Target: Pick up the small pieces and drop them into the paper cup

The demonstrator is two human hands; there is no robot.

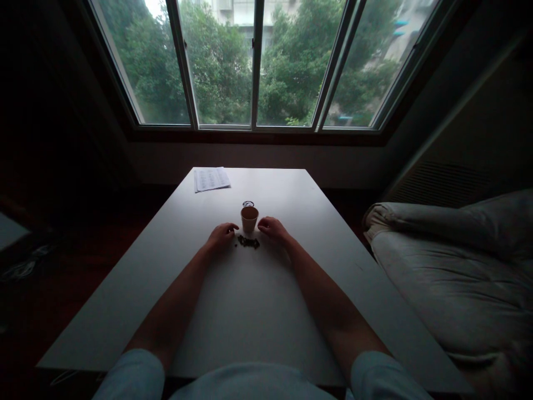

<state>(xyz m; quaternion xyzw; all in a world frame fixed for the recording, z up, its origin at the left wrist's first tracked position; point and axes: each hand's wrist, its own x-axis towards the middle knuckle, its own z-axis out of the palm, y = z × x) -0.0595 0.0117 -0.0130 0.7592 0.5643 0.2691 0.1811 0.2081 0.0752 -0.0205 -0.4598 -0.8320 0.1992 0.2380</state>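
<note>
A paper cup [249, 220] stands upright on the white table [245, 305], its brown inside showing. Just behind it lies a small round dark-rimmed item [248, 204]. In front of the cup is a small heap of dark pieces [249, 241], too small to name. My left hand [222, 234] rests left of the cup and heap, fingers apart and holding nothing. To the right of the cup, close to its side, is my right hand [272, 227], its fingers loosely curled, with nothing visible in them.
Sheets of paper [211, 179] lie at the table's far left corner. A light-covered sofa [449, 266] stands along the right side. Beyond the table's far edge is a wide window [225, 66]. Cables [20, 269] lie on the floor at left.
</note>
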